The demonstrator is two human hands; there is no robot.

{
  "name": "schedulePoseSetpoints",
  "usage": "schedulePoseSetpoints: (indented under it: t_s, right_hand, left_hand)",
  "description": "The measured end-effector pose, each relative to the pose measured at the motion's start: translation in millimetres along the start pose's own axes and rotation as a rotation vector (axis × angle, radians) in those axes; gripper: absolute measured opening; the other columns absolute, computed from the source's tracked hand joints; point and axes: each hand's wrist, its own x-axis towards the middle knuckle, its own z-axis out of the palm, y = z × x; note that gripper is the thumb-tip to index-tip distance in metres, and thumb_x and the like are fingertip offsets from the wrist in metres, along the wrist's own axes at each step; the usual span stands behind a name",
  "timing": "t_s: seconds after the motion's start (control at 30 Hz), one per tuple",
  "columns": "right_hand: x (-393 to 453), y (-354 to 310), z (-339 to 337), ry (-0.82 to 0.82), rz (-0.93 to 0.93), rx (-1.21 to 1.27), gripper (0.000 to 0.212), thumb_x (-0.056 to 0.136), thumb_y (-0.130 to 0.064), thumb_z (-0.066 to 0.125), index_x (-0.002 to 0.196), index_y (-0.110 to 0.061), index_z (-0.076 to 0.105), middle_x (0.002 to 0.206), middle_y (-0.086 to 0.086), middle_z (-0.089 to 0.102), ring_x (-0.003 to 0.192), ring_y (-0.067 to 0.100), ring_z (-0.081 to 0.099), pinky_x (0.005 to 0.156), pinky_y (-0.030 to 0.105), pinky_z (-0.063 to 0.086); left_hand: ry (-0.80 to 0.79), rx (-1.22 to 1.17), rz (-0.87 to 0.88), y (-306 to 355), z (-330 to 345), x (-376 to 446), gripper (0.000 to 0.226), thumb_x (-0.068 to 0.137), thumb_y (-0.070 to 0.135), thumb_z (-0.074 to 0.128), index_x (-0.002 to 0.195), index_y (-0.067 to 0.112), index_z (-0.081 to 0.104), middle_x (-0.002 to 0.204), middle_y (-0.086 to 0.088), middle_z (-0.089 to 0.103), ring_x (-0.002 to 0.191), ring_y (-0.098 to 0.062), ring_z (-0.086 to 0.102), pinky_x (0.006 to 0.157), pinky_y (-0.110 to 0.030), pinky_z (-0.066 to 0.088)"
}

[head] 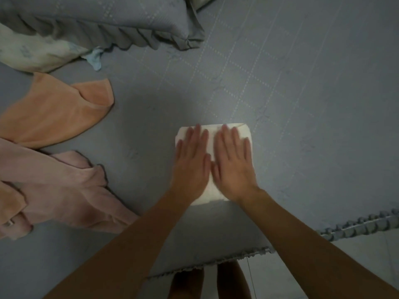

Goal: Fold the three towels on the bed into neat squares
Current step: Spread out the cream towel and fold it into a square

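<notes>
A white towel (210,129) lies folded into a small square on the grey bed sheet (302,104), near the bed's front edge. My left hand (191,160) and my right hand (234,160) rest flat on top of it, side by side, fingers spread, and cover most of it. An orange towel (58,113) lies loosely spread at the left. Below it a pink towel (69,190) lies crumpled, reaching the left frame edge.
A grey ruffled pillow (103,20) and a pale patterned pillow (36,52) lie at the back left. The sheet's frilled edge (356,226) runs along the front right. Below it show the floor and my legs (207,281).
</notes>
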Motion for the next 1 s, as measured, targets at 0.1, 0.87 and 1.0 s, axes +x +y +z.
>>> schedulePoseSetpoints:
  t_s: [0.1,0.87,1.0]
  right_hand:
    - [0.7,16.9,17.5,-0.170,-0.021,-0.105,0.071,0.099,-0.046,0.027,0.155,-0.008,0.004,0.164,0.012,-0.003,0.150,0.028,-0.008,0.121,0.052,0.000]
    - [-24.0,32.6,-25.9,-0.102,0.769,0.889,0.017,0.090,-0.036,0.057,0.094,-0.020,0.057,0.090,-0.002,0.063,0.078,0.015,0.059,0.073,0.028,0.043]
    - [-7.5,42.6,-48.2,0.041,0.652,0.903,0.023,0.086,-0.044,0.059,0.092,-0.023,0.061,0.085,-0.009,0.065,0.075,0.010,0.061,0.071,0.029,0.049]
  left_hand:
    - [-0.230,0.170,0.104,-14.4,22.3,-5.5,0.062,0.101,0.041,0.018,0.155,0.011,0.018,0.164,-0.010,0.014,0.152,-0.028,0.012,0.120,-0.053,0.018]
    - [-0.079,-0.770,-0.995,-15.9,-3.9,-39.9,0.038,0.095,0.052,0.050,0.096,0.016,0.062,0.090,0.000,0.067,0.077,-0.014,0.060,0.066,-0.026,0.046]
    - [0.071,-0.798,-0.967,-4.8,-15.1,-22.3,0.030,0.096,0.051,0.049,0.099,0.021,0.056,0.078,0.015,0.055,0.067,0.004,0.048,0.043,-0.004,0.036]
